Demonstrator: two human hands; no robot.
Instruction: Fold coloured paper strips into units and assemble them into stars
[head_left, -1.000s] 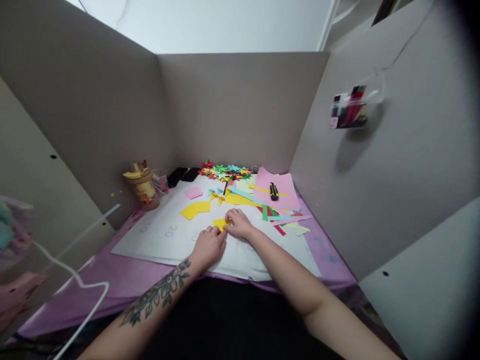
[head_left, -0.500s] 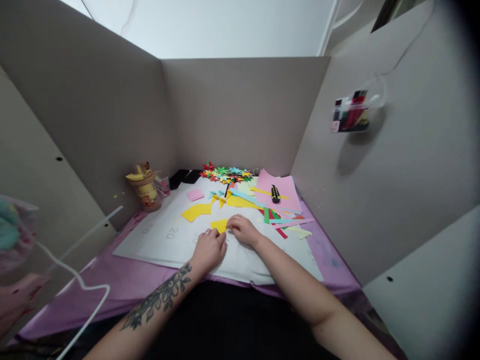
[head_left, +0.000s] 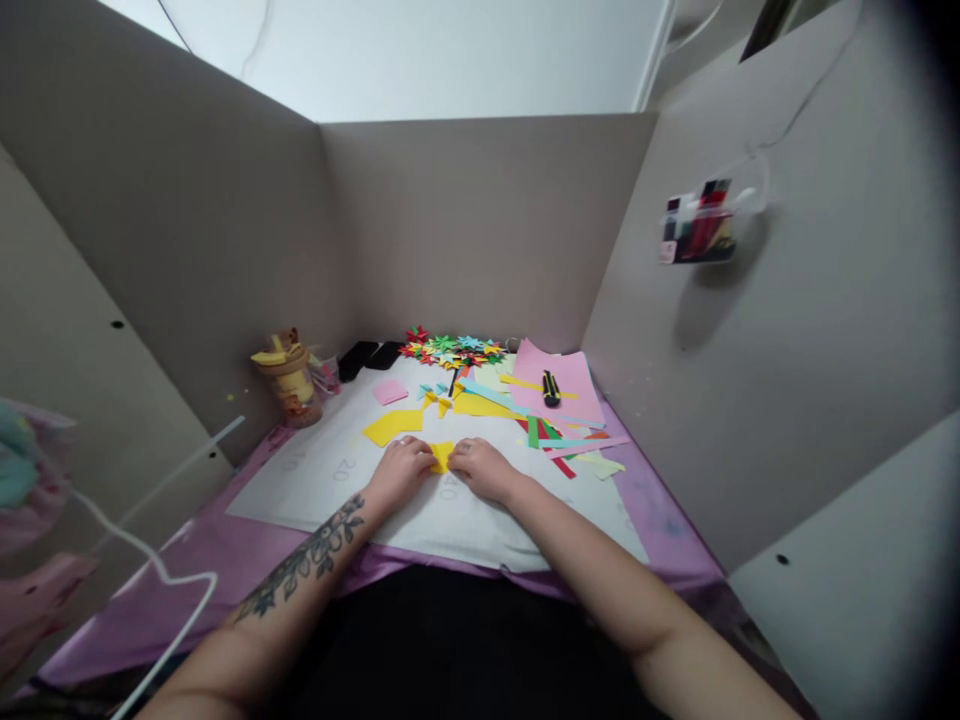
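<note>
A small yellow paper piece [head_left: 441, 456] lies on the white cutting mat [head_left: 322, 480] between my two hands. My left hand [head_left: 401, 468] pinches its left edge with curled fingers. My right hand [head_left: 480, 465] presses and grips its right edge, fingers closed on it. A larger yellow paper scrap [head_left: 391, 426] lies just behind my left hand. Behind my right hand are several coloured paper strips [head_left: 559, 440].
A pile of folded paper stars [head_left: 450, 347] sits at the back. A black and yellow utility knife [head_left: 550, 386] rests on pink paper sheets [head_left: 566, 378]. A yellow lidded cup [head_left: 289, 378] stands at the left. Cardboard walls enclose the desk; a white cable [head_left: 150, 560] hangs left.
My left hand has moved forward and up to the yellow piece, and both hands now hold it from either side. The view shifted slightly.
</note>
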